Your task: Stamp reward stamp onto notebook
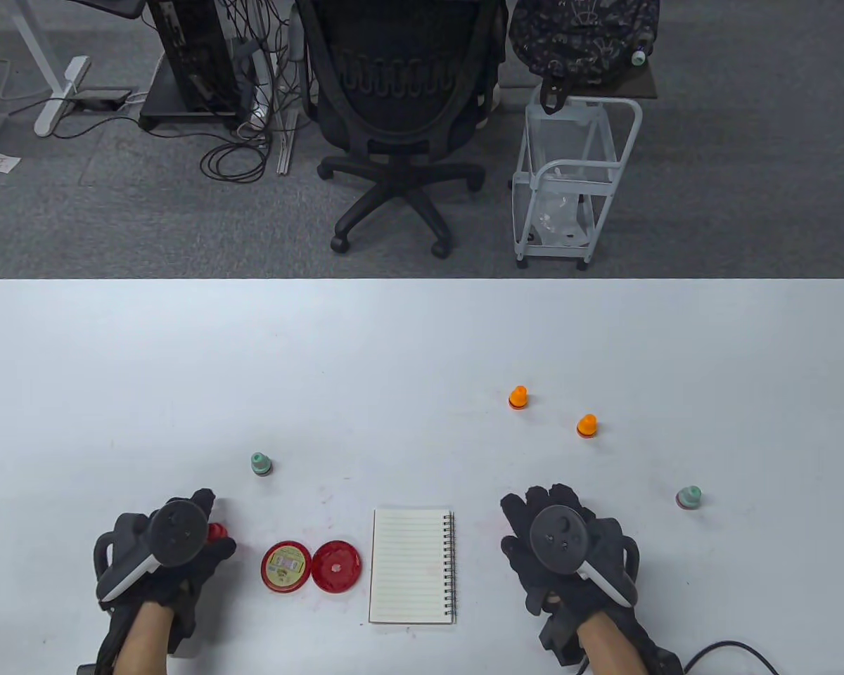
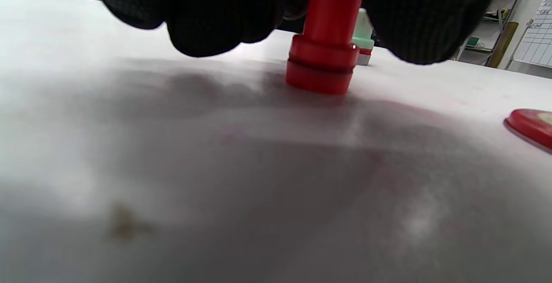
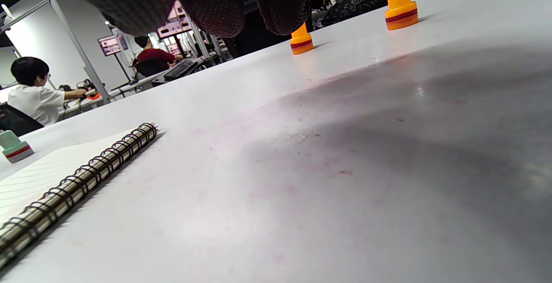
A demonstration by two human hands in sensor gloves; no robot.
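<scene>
**Left hand on the red stamp, notebook waiting at centre**

We see a white table (image 1: 422,337) bearing, near its front edge, an open spiral notebook (image 1: 411,566) with a blank lined page facing up. Left of it lie a red ink pad (image 1: 335,566) and its labelled lid (image 1: 285,566), side by side. Our left hand (image 1: 162,555) is curled over the red reward stamp (image 2: 323,58), fingers pinching its narrow upper stem while the wide base stands on the table, well left of the notebook. Our right hand (image 1: 570,548) lies palm down on the table right of the notebook, fingers loosely together and holding nothing. Two orange stamps (image 1: 518,398) (image 1: 586,426) and two green stamps (image 1: 260,464) (image 1: 688,497) stand apart. We judge the red stamp light, rigid, smooth plastic; the stem gives the surest hold, keeping the base level.
</scene>
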